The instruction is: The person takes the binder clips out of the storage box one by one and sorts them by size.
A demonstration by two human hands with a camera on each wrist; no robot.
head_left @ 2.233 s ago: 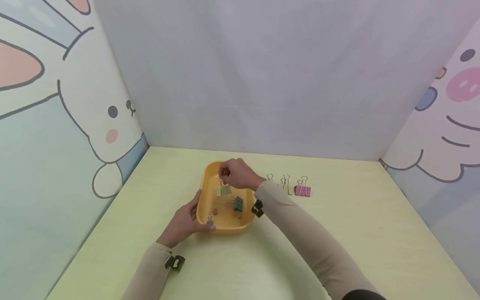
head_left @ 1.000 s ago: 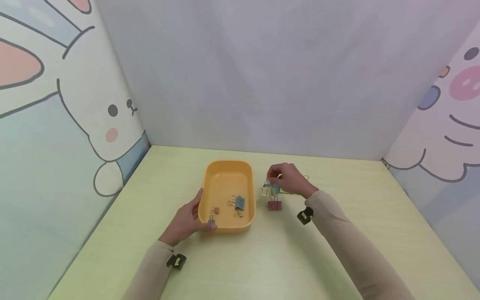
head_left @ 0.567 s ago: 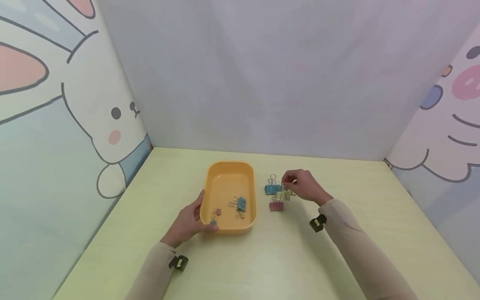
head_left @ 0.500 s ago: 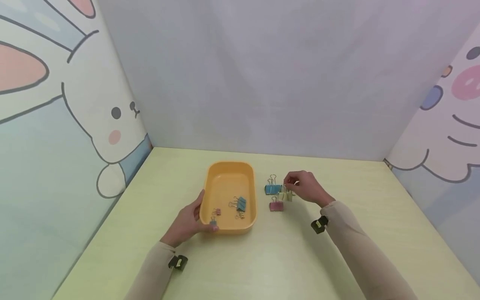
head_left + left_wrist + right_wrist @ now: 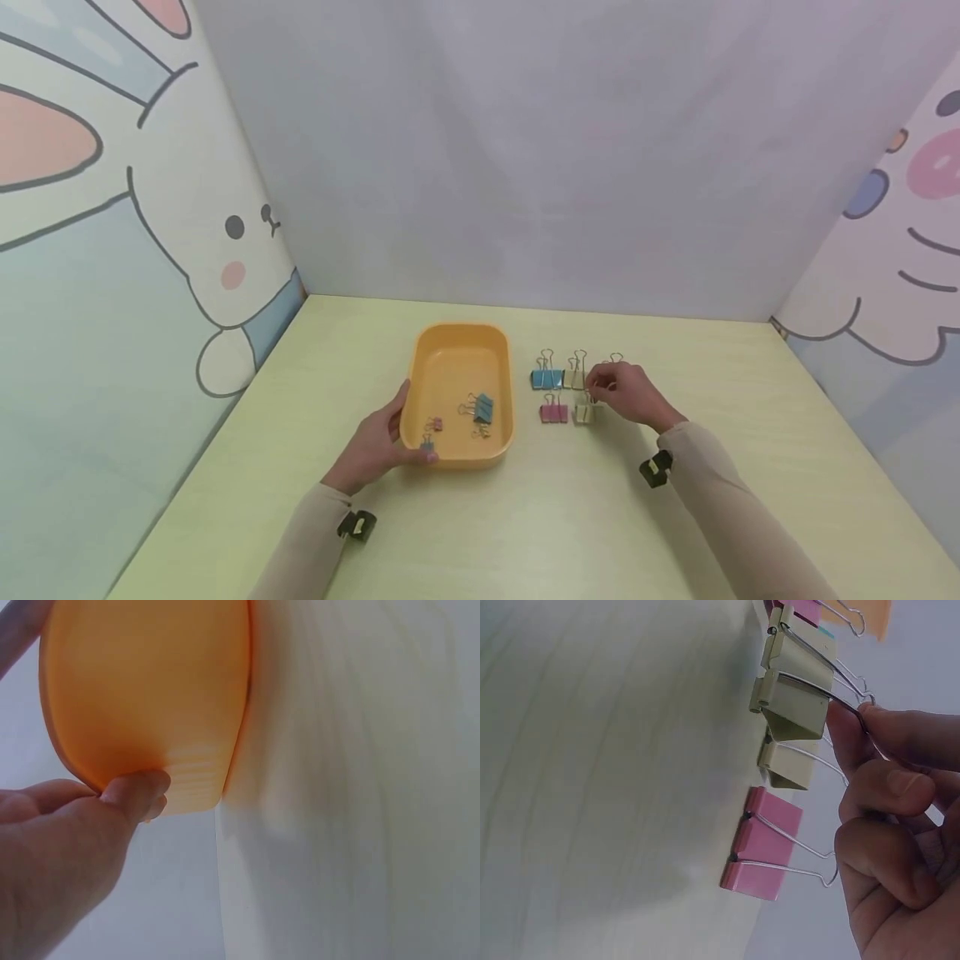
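Observation:
My left hand point(image 5: 372, 446) grips the near left corner of a yellow-orange plastic tray point(image 5: 467, 461); in the left wrist view its thumb and fingers clasp the tray's edge. On the right, my right hand point(image 5: 632, 393) pinches a pale yellow binder clip point(image 5: 799, 705) by its wire handles, close over the table. That clip stands beside a pink binder clip point(image 5: 553, 414). Behind them are a blue binder clip point(image 5: 547, 380) and a larger yellow one point(image 5: 573, 380). A bigger pink binder clip point(image 5: 763, 844) is mostly hidden behind my right hand in the head view.
Inside the tray lie a teal binder clip point(image 5: 483, 408), a small pink one point(image 5: 437, 424), a small yellow one point(image 5: 482, 432) and a small blue one point(image 5: 427, 446). A grey-white backdrop point(image 5: 525, 167) rises behind the table, with cartoon-printed panels at both sides.
My right hand has carried the yellow binder clip out of the tray, rightward past the blue clip, then down beside the pink one. My left hand has stayed on the tray.

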